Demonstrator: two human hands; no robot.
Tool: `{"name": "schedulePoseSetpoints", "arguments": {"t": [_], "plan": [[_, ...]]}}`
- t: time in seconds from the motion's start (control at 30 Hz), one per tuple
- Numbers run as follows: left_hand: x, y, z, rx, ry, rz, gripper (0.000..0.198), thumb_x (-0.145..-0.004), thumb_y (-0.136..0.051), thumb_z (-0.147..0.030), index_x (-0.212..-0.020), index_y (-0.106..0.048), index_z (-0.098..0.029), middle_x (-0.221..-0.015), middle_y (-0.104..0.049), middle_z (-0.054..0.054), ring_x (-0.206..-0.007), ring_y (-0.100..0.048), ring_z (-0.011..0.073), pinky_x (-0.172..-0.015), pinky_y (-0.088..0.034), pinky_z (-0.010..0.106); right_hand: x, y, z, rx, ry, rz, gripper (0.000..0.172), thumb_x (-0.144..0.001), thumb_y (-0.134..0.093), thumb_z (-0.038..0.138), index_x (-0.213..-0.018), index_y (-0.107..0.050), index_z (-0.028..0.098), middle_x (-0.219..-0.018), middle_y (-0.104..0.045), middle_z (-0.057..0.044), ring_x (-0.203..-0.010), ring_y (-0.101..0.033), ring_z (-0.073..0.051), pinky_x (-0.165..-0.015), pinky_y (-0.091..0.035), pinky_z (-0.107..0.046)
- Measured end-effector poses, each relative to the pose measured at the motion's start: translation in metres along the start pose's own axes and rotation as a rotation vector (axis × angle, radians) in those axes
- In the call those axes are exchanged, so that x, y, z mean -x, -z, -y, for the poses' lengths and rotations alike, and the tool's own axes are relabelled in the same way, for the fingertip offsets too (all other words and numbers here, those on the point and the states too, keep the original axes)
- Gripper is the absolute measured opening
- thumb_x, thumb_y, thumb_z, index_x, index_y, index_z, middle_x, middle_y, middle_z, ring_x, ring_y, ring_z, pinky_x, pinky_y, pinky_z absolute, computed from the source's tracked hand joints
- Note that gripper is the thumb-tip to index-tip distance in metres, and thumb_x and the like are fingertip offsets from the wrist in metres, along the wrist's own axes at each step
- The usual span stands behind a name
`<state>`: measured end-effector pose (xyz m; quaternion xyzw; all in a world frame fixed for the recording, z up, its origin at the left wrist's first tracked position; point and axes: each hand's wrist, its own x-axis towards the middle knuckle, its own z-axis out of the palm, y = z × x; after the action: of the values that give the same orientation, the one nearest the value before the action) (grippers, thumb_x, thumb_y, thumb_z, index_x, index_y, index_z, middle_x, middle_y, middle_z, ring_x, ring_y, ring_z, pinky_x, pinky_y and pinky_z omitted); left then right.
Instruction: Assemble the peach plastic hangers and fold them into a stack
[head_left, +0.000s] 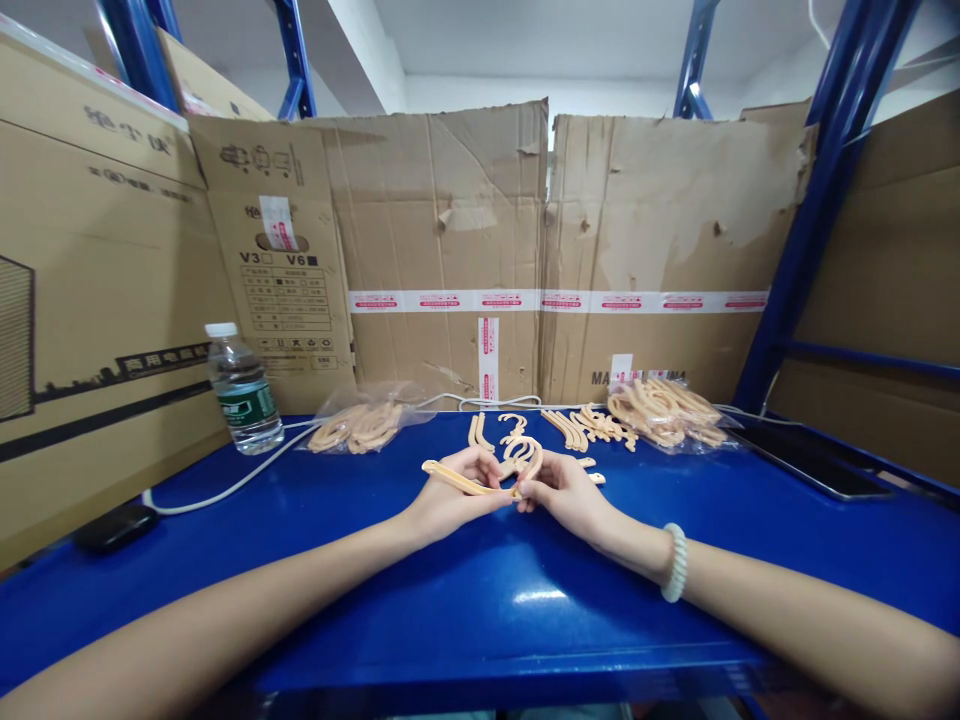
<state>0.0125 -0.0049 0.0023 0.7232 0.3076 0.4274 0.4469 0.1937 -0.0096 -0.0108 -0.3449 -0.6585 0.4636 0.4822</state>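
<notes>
Two hands meet at the middle of the blue surface, wrists resting on it. The left hand pinches a long peach strip whose free end sticks out to the left. The right hand grips the strip's other end together with a curved hook that rises just above the knuckles. Both sets of fingers are closed on the plastic, none free.

The two pieces seem to meet at the right thumb. I'd judge the work goes best with the grip close to that joint and the strip kept level and pressed straight rather than bent, since it looks thin and springy.

Just beyond the hands lie loose hooks and a fan of strips, near enough for a knuckle to sweep. The right bag of like parts sits farther back, as does the left bag. A bottle stands well to the left, and a white cable runs in front of it toward a black box. A dark tablet lies far right. Cardboard walls the back. None of it crowds the hands.
</notes>
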Motion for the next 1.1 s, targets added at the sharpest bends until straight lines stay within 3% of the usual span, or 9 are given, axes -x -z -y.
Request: {"name": "schedulePoseSetpoints", "arguments": {"t": [0.23,0.43,0.53,0.77,0.93,1.1], "plan": [[-0.001,-0.001,0.002,0.041,-0.004,-0.002,0.034,-0.062,-0.079,-0.026,-0.084,-0.055,-0.015,-0.067,-0.060,-0.003,-0.061,-0.056,0.0095,-0.058,-0.042,0.021,0.002,0.000,0.002,0.004,0.010,0.026,0.022,-0.067,-0.069,0.033,-0.070,-0.054,0.017,-0.060,-0.058,0.002,-0.055,-0.058,-0.015,-0.056,-0.047,-0.029],[-0.002,-0.001,0.004,0.101,0.096,-0.115,0.044,-0.059,-0.080,-0.024,-0.093,-0.052,-0.016,-0.070,-0.066,-0.002,-0.061,-0.062,0.0123,-0.061,-0.047,0.023,-0.001,0.005,0.003,0.075,0.033,-0.030,0.031,-0.064,-0.075,0.042,-0.068,-0.057,0.017,-0.070,-0.062,-0.001,-0.063,-0.056,-0.014,-0.056,-0.044,-0.026],[-0.002,-0.001,0.002,0.138,0.130,-0.151,0.049,-0.061,-0.079,-0.025,-0.099,-0.049,-0.017,-0.073,-0.070,0.001,-0.065,-0.066,0.0157,-0.065,-0.050,0.027,-0.001,0.005,0.003,0.043,0.013,-0.010,0.036,-0.064,-0.075,0.048,-0.069,-0.056,0.017,-0.070,-0.062,-0.001,-0.058,-0.053,-0.012,-0.052,-0.042,-0.024],[0.001,-0.005,0.005,0.196,0.131,-0.030,0.053,-0.059,-0.080,-0.018,-0.100,-0.046,-0.019,-0.077,-0.073,0.001,-0.073,-0.069,0.0185,-0.073,-0.051,0.030,-0.001,0.004,0.005,0.017,-0.064,0.069,0.042,-0.064,-0.075,0.052,-0.076,-0.057,0.016,-0.059,-0.058,0.003,-0.050,-0.052,-0.009,-0.051,-0.044,-0.024],[0.000,-0.002,0.006,0.195,0.247,-0.091,0.037,-0.057,-0.080,-0.018,-0.088,-0.060,-0.014,-0.068,-0.069,0.001,-0.066,-0.066,0.0150,-0.067,-0.052,0.027,-0.011,0.030,0.027,0.151,-0.144,0.173,0.047,-0.076,-0.061,0.058,-0.092,-0.058,0.015,-0.070,-0.067,-0.004,-0.060,-0.061,-0.013,-0.058,-0.048,-0.025],[-0.002,0.000,0.001,0.298,0.346,-0.161,0.026,-0.057,-0.079,-0.015,-0.081,-0.069,-0.011,-0.071,-0.070,0.004,-0.070,-0.065,0.0134,-0.073,-0.053,0.025,-0.018,0.064,0.046,0.605,-0.061,0.300,0.027,-0.083,-0.055,0.039,-0.076,-0.062,0.014,-0.068,-0.070,-0.006,-0.062,-0.064,-0.016,-0.058,-0.047,-0.025]]}}
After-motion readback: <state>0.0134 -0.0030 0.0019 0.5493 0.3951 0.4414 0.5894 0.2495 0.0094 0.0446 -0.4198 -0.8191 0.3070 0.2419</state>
